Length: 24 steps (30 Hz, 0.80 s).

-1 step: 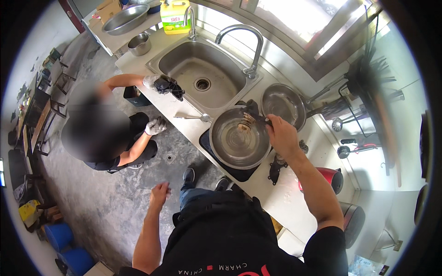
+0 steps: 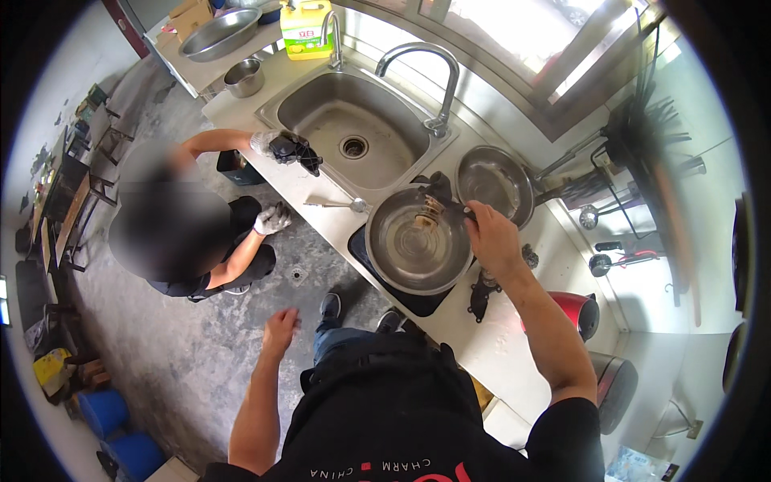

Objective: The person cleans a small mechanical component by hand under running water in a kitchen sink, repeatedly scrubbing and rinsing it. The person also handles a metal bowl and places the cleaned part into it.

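Observation:
My right hand (image 2: 491,234) is closed round a dark handle (image 2: 459,209) at the right rim of a round metal pan (image 2: 418,253). The handle runs over the pan toward a dark piece (image 2: 438,185) at its far rim; what kind of tool it is I cannot tell. A tan striped patch shows inside the pan just below, perhaps a reflection. Beneath the pan is a black cooktop (image 2: 426,305). Over the floor, away from the counter, my left hand (image 2: 281,329) hangs with curled fingers, slightly blurred, nothing visible in it.
A second metal pan (image 2: 491,181) stands behind. A steel sink (image 2: 361,112) lies left of the pans, a brush-like tool (image 2: 337,204) before it. At left a person crouches, one gloved hand (image 2: 277,149) on a black part. A dark metal part (image 2: 480,299) and red appliance (image 2: 574,309) are right.
My left hand has shifted very slightly up. Little else differs; my right hand keeps its hold on the dark handle.

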Each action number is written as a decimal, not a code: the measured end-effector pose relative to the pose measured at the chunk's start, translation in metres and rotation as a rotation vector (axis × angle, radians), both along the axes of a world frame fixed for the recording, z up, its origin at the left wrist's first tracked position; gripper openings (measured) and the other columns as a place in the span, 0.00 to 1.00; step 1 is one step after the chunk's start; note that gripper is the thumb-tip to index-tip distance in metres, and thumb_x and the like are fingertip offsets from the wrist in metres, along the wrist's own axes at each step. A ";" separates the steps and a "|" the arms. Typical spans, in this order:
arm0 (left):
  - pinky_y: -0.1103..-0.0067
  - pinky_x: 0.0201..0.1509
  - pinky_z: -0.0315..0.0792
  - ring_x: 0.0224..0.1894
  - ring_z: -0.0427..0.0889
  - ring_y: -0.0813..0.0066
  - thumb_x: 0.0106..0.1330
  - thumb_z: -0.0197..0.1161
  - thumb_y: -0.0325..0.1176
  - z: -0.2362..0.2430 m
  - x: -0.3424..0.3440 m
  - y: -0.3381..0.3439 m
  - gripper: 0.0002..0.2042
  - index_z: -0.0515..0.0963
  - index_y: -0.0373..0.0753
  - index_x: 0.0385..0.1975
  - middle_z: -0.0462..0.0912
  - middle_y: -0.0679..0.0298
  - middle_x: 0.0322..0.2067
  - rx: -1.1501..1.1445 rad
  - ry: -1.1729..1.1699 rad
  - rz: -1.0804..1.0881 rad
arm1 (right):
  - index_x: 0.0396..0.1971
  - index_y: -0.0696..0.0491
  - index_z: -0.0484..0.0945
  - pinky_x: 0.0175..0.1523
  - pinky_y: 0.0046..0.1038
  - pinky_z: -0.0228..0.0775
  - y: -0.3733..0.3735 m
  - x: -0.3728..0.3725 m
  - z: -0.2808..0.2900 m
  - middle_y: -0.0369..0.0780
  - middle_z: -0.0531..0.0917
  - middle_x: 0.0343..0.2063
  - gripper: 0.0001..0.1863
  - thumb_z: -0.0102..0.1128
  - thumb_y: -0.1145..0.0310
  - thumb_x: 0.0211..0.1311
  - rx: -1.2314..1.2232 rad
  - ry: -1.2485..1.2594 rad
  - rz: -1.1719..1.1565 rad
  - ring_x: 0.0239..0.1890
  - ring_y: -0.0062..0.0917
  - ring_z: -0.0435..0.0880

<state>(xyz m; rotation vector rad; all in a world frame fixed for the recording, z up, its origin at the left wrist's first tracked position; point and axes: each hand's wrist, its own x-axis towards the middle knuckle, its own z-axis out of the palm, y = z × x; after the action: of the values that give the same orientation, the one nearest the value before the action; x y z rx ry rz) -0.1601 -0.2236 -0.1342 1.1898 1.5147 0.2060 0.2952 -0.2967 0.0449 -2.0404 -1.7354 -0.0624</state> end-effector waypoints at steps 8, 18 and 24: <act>0.69 0.61 0.70 0.57 0.78 0.59 0.63 0.67 0.51 0.136 0.198 0.088 0.34 0.70 0.31 0.61 0.76 0.46 0.57 0.388 -0.374 -0.486 | 0.47 0.51 0.78 0.44 0.34 0.77 -0.023 -0.001 -0.010 0.42 0.84 0.41 0.18 0.65 0.75 0.55 0.192 -0.041 -0.006 0.42 0.37 0.84; 0.67 0.54 0.74 0.48 0.81 0.52 0.52 0.71 0.54 0.134 0.315 0.071 0.32 0.77 0.32 0.47 0.83 0.48 0.44 0.483 -0.224 -0.533 | 0.46 0.55 0.80 0.52 0.37 0.77 -0.044 -0.009 -0.026 0.48 0.82 0.48 0.15 0.63 0.79 0.57 0.225 -0.012 0.034 0.49 0.42 0.83; 0.65 0.58 0.71 0.50 0.79 0.53 0.49 0.70 0.45 0.129 0.330 0.046 0.24 0.80 0.38 0.45 0.82 0.52 0.42 0.714 -0.279 -0.491 | 0.54 0.61 0.70 0.54 0.38 0.73 -0.047 -0.016 -0.040 0.52 0.78 0.51 0.25 0.61 0.77 0.55 -0.014 0.090 -0.171 0.53 0.48 0.78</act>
<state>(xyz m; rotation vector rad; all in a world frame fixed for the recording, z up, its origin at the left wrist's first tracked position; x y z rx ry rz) 0.1704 -0.1773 -0.0052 1.9627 0.8742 0.5827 0.2791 -0.3439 0.0048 -2.1638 -1.5091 -0.0115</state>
